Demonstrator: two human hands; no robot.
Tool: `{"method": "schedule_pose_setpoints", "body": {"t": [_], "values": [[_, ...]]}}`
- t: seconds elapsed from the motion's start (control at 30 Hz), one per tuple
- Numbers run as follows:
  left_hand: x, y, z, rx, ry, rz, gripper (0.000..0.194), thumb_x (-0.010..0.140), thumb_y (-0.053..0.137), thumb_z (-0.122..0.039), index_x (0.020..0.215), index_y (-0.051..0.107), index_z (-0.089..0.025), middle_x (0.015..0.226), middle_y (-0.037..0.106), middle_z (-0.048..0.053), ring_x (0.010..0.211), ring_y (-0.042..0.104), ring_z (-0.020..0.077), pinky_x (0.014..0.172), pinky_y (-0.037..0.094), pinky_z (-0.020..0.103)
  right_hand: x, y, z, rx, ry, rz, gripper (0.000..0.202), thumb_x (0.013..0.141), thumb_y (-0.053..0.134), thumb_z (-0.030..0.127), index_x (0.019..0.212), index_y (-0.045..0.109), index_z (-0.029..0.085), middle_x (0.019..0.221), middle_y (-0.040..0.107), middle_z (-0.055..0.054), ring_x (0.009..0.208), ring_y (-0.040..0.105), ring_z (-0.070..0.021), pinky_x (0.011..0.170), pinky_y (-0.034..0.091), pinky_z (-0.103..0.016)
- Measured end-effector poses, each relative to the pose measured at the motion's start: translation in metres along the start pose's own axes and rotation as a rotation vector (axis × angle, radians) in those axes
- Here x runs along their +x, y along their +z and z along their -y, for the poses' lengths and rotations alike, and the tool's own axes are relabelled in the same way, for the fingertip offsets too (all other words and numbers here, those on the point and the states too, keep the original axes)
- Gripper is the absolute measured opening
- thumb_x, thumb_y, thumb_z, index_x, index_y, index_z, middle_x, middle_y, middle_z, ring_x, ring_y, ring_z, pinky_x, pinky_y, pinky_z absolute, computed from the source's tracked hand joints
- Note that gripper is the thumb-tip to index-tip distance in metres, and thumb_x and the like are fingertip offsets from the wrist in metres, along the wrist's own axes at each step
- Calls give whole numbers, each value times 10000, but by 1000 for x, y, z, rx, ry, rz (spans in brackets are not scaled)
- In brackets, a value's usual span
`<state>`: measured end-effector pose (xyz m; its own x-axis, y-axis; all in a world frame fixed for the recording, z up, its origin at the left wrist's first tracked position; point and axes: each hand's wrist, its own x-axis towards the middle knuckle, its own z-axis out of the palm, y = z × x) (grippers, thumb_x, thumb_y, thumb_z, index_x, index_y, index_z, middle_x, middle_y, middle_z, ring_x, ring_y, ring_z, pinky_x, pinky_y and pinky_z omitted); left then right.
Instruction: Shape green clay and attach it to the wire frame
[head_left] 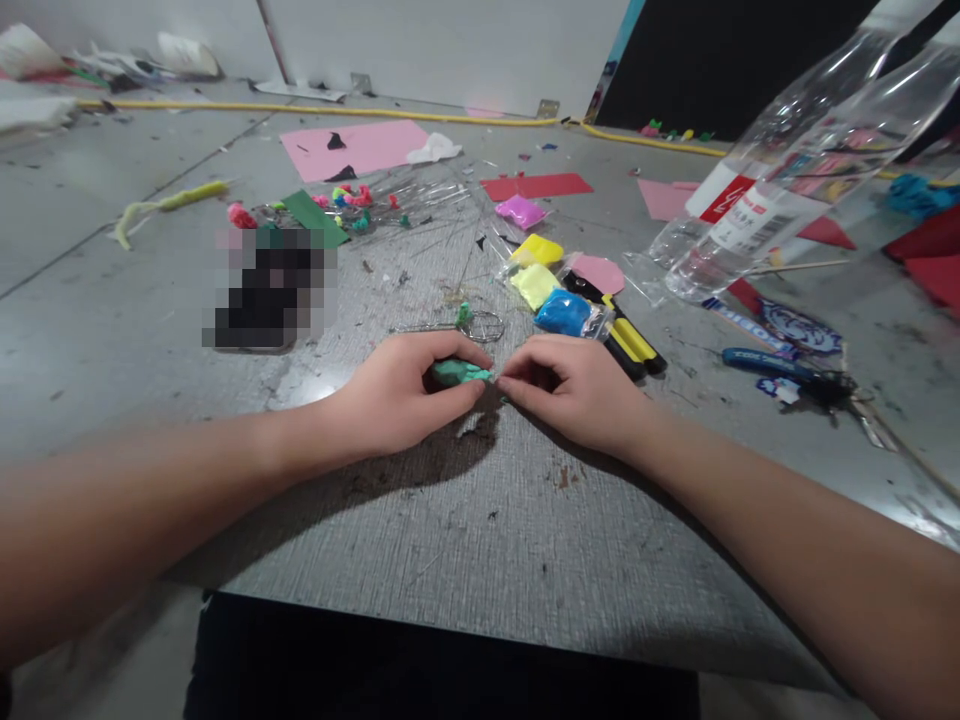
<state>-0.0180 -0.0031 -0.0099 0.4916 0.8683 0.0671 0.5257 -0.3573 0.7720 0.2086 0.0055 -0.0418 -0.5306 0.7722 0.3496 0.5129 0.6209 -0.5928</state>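
My left hand [397,395] is closed around a piece of green clay [457,373], which sticks out between thumb and fingers toward the right. My right hand [574,385] pinches the right tip of that same green clay with thumb and forefinger. Both hands rest on the grey textured board [480,540] near its middle. Just beyond the hands lies a bent wire loop [480,325] with a bit of green clay on it.
Bagged clay in blue [564,313], yellow [536,250], pink [521,211] lies behind the hands, beside black-yellow markers [634,343]. Clear plastic bottles [787,170] lean at right, blue-handled pliers [787,370] below them. Pink paper [352,148], red paper [536,186], wires and clay scraps lie farther back.
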Motion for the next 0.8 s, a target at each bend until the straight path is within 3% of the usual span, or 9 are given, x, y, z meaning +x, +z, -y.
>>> {"method": "schedule_pose_setpoints", "body": {"t": [0.27,0.53,0.8], "values": [[0,0,-1,7,10,5,197,840,627,-268,978,734,-176,803,730,16,703,633,150,616,472,257,1,-4,-1,-16,-47,140,158,891,756,306,841,656,195,803,652,-15,724,563,-161,671,413,-301],[0,-1,-1,37,28,4,227,851,625,-295,1009,744,-182,845,744,19,728,639,158,651,473,276,4,-2,-5,-20,130,-35,161,922,721,272,791,680,189,764,691,-27,701,587,-169,658,413,-308],[1,-1,0,27,19,14,224,852,616,-285,1004,742,-179,849,742,27,738,636,164,665,478,291,3,2,-6,-57,135,-26,236,888,770,350,769,650,185,734,627,-11,655,530,-151,621,389,-300]]}}
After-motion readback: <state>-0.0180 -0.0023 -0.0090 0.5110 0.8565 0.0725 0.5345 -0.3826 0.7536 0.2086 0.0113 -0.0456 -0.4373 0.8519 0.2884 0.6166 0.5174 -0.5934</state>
